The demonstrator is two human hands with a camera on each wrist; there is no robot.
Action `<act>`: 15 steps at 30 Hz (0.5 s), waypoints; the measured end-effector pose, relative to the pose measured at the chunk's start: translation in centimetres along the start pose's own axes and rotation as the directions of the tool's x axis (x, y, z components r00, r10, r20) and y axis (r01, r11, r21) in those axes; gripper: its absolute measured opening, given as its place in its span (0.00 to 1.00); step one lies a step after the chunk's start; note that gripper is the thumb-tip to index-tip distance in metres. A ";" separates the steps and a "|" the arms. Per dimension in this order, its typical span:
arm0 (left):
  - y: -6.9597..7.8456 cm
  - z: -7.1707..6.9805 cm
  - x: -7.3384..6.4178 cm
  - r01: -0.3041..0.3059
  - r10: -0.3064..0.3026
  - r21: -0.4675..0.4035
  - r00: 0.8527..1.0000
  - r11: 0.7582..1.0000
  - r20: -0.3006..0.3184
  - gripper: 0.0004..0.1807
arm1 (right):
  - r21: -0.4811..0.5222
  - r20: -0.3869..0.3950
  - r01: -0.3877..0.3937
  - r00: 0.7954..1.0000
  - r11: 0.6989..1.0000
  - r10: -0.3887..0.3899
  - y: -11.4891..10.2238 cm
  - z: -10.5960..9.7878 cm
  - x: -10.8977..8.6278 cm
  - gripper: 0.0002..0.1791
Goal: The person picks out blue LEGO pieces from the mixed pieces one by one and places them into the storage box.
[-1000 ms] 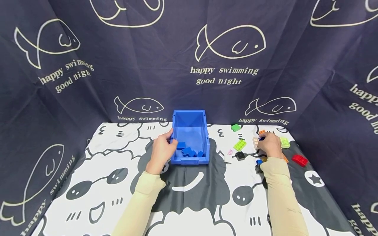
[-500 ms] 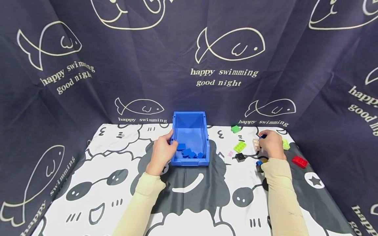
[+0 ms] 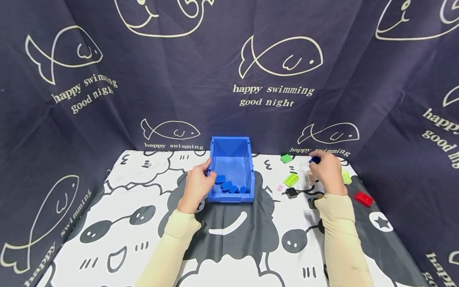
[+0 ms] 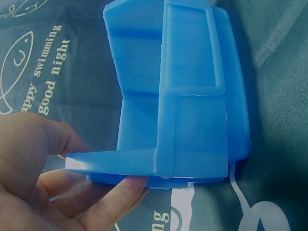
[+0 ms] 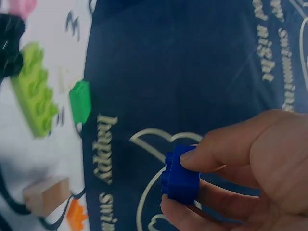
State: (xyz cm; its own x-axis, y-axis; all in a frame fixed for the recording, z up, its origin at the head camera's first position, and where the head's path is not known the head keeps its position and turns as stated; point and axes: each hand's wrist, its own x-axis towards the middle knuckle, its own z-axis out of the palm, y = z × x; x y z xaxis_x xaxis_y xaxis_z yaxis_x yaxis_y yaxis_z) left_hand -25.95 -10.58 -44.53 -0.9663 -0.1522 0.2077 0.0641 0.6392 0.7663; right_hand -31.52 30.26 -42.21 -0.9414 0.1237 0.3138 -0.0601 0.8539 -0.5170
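Observation:
A blue plastic bin (image 3: pixel 231 169) stands mid-table with several blue bricks (image 3: pixel 229 185) in its front. My left hand (image 3: pixel 198 184) grips the bin's left wall (image 4: pixel 144 163), thumb inside and fingers outside. My right hand (image 3: pixel 324 169) is lifted above the loose bricks at the right and pinches a small dark blue brick (image 3: pixel 315 160) (image 5: pixel 180 175) between thumb and fingers.
Loose bricks lie on the cloth at the right: a green one (image 3: pixel 286 158), a lime plate (image 3: pixel 291 179), a black one (image 3: pixel 291 192), a tan one (image 3: pixel 310 177), a red one (image 3: pixel 363 199). Dark printed curtain surrounds the table on three sides.
My right hand has risen from the pile of bricks and moved a little left, carrying the small blue brick. The left hand stays on the bin.

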 end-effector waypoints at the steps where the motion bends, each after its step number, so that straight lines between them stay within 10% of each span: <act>1: 0.0 0.0 0.0 0.000 0.000 0.002 1.000 1.000 -0.001 0.30 | 0.004 -0.002 0.013 1.000 1.000 -0.013 -0.4 -0.1 -0.1 0.24; 15: -0.1 0.0 0.1 0.000 0.000 0.003 1.000 1.000 -0.001 0.29 | 0.022 -0.113 0.229 0.968 0.973 -0.225 -4.5 -1.1 -1.2 0.20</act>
State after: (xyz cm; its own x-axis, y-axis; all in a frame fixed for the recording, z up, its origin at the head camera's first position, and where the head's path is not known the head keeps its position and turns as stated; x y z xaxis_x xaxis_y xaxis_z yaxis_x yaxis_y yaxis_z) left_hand -26.04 -10.65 -44.55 -0.9660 -0.1529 0.2085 0.0635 0.6414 0.7646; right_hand -29.80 26.81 -39.40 -0.8601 -0.0152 0.5098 -0.2809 0.8484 -0.4486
